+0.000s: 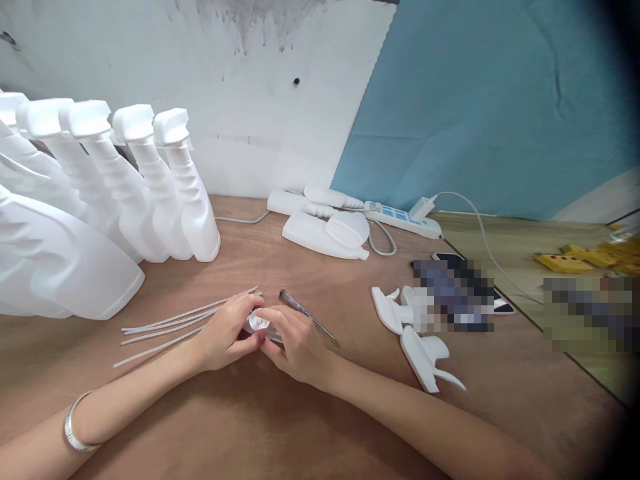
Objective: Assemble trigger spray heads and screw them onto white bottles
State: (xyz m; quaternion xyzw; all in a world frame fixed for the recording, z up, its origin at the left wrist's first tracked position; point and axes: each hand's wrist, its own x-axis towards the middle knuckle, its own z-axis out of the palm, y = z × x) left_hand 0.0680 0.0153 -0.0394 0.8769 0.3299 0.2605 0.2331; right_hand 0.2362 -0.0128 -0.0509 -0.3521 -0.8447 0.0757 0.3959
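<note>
Both my hands meet over the wooden table (240, 413), closed on a small white spray head (259, 322), much of it covered by the fingers. My left hand (227, 337) grips its left side, with the thumb at the near edge. From the right, my right hand (303, 343) wraps round the same part. Several thin white dip tubes (170, 325) lie beside my left hand, partly behind it. Just beyond my right hand lies a screwdriver (307, 313). Two loose white trigger spray heads, a far one (387, 310) and a near one (419, 360), rest further right.
White spray bottles (197, 220) stand in rows at the left, trigger heads fitted. Several white bottles (320, 235) lie at the back near a power strip (405, 220) with a plugged-in charger. A phone (503, 303) and yellow items (565, 262) are at the right.
</note>
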